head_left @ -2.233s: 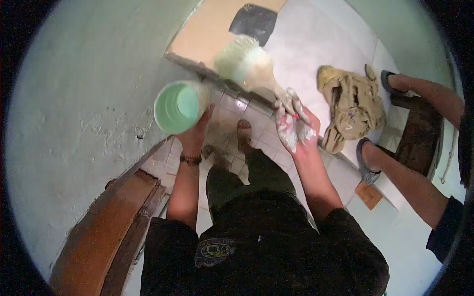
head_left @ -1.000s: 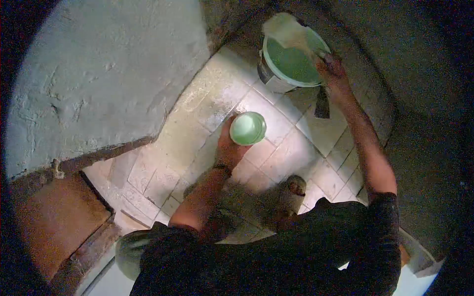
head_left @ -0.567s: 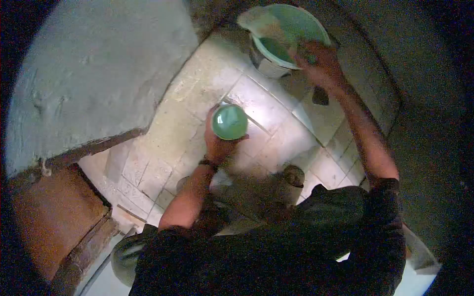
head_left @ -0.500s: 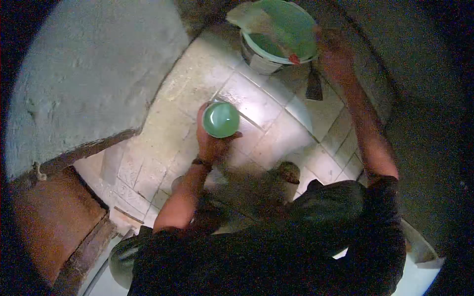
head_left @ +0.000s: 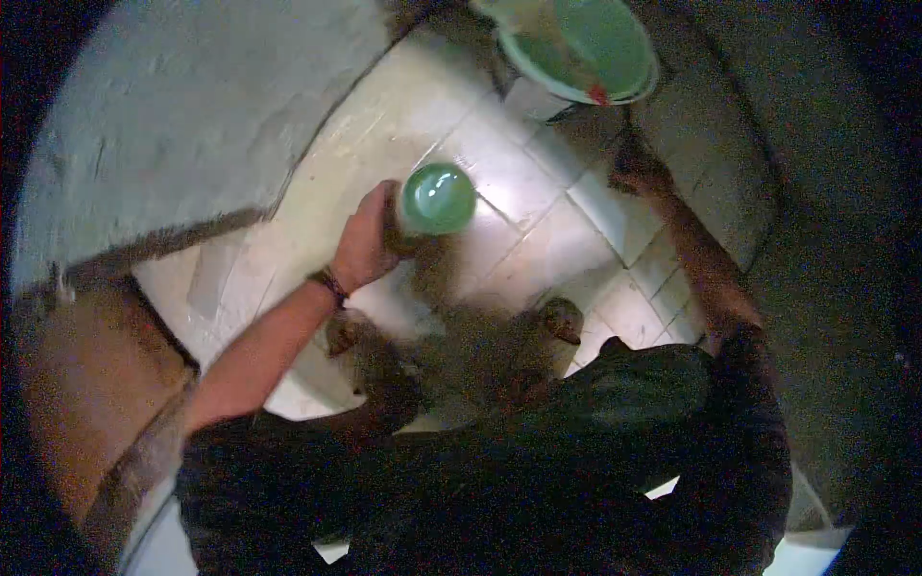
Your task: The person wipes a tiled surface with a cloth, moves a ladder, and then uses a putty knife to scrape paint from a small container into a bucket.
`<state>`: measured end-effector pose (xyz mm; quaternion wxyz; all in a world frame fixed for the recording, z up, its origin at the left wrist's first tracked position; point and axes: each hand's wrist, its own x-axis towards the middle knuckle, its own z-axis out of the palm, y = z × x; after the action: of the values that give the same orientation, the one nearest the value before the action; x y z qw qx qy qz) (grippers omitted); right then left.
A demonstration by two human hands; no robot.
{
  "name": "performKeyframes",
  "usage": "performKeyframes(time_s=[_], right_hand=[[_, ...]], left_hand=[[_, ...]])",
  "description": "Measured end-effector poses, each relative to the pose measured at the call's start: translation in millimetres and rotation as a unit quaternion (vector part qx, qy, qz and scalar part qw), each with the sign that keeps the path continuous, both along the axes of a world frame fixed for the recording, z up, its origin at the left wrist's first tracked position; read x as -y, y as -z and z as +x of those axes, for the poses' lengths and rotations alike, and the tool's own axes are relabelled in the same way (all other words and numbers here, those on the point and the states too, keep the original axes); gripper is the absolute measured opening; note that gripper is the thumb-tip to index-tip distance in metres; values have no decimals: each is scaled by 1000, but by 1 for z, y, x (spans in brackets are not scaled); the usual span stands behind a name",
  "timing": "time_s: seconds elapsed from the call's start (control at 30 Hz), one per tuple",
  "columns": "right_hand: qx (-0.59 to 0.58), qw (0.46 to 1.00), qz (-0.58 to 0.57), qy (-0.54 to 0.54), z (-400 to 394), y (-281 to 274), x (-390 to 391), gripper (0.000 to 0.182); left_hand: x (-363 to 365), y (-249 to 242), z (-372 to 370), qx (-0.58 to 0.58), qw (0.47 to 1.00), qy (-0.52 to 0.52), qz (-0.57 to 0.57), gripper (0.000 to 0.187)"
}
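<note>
My left hand is wrapped round the side of a small round tub of shiny green liquid, held over the tiled floor. Below the bucket at the upper right, my right hand has its fingers curled at a flat, dark-ended tool, which is mostly hidden in shadow and by the fingers. The large bucket has green coating inside and on its rim. Across its mouth lies a long pale tool with a red tip.
Light-coloured tiles cover the floor, with my feet at the lower middle. A rough grey plastered surface fills the upper left, above a brown panel. Deep shadow covers the right side.
My right hand has come down from the bucket's rim to the flat dark-ended tool. My left forearm has swung outward, the tub still in hand. The bucket sits higher and further right in view.
</note>
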<state>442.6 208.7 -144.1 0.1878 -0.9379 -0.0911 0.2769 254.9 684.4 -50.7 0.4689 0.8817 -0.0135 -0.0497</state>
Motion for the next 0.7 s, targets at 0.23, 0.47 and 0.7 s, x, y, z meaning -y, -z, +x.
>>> performKeyframes(time_s=[0.23, 0.47, 0.7], right_hand=[[-364, 896, 89, 239, -100, -119, -50, 42], [-284, 919, 173, 213, -173, -206, -136, 37], [-38, 904, 317, 285, -193, -217, -235, 11]], left_hand=[[-75, -75, 3, 203, 913, 301, 189, 30], [-42, -40, 12, 324, 881, 307, 154, 27], [-12, -29, 11, 365, 908, 163, 121, 32]])
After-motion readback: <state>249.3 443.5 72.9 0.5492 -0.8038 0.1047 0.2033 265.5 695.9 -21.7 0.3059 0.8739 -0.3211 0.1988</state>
